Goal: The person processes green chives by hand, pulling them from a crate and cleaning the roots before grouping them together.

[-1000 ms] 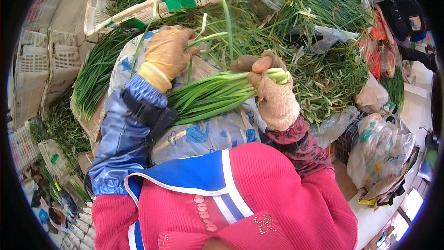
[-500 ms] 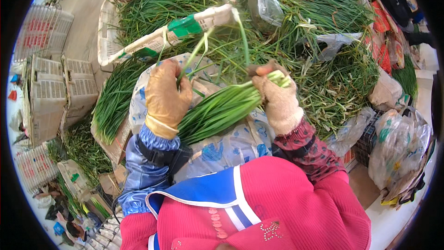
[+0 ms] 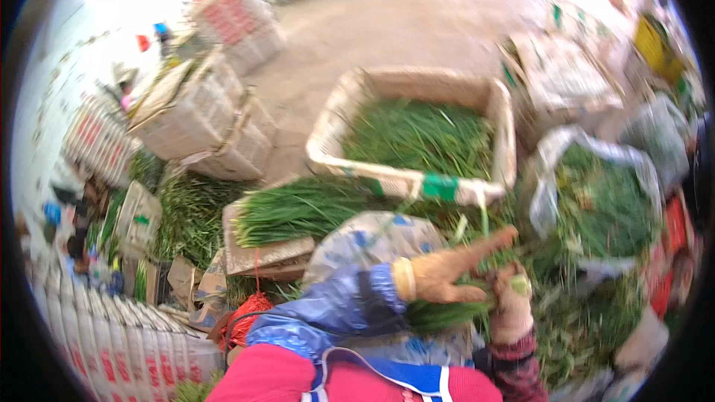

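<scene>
My right hand (image 3: 511,305), in a pale knitted glove, is closed around a bunch of green chives (image 3: 445,316). The cut ends show at its fingers, and the leaves run left beneath my other hand. Just left of it, my left hand (image 3: 447,274) in a tan rubber glove stretches its fingers out over the bunch, thumb apart. Motion blur softens both hands. Below them a blue-patterned plastic sheet (image 3: 372,242) covers my lap. Another pile of chives (image 3: 298,208) lies on a board (image 3: 272,257) to the left.
A white plastic crate (image 3: 335,123) of chives stands ahead. To its right is a clear plastic bag (image 3: 547,186) of greens. Loose leaves (image 3: 570,327) heap beside my right hand. Stacked crates (image 3: 201,130) stand at left, and red string (image 3: 249,316) lies by my left sleeve.
The view has swung left and up, showing more floor. My left hand has let go of the leaves it pinched and stretched out beside my right hand, which still grips the bunch.
</scene>
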The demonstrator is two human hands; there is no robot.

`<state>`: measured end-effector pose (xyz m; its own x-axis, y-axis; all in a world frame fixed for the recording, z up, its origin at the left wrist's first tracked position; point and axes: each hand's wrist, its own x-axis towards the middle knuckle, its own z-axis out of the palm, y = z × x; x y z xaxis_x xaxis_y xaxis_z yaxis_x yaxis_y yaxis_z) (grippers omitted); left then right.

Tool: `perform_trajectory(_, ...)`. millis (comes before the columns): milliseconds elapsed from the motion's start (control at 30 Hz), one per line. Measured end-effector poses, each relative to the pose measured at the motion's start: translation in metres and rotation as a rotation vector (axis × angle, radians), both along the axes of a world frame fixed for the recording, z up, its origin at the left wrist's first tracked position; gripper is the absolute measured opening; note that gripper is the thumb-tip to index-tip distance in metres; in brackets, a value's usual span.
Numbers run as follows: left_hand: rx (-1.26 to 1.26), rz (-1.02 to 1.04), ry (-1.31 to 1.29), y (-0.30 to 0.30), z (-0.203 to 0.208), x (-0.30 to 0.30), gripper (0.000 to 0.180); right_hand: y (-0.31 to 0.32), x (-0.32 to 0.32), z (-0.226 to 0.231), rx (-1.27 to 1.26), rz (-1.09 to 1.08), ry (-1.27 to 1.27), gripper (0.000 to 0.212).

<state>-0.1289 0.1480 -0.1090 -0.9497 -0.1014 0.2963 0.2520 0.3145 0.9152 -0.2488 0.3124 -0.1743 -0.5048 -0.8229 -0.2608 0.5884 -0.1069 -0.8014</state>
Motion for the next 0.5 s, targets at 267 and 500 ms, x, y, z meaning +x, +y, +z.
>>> perform_trajectory(267, 0.481, -0.252, -0.502, -0.028, -0.042, -0.022, 0.042, -0.005, 0.009, 0.045, -0.268, -0.074, 0.231, 0.045)
perform_trajectory(500, -0.374, -0.092, -0.558, -0.023, -0.084, -0.056, 0.026, 0.026, -0.076, 0.143, -0.030, -0.503, 1.013, 0.039)
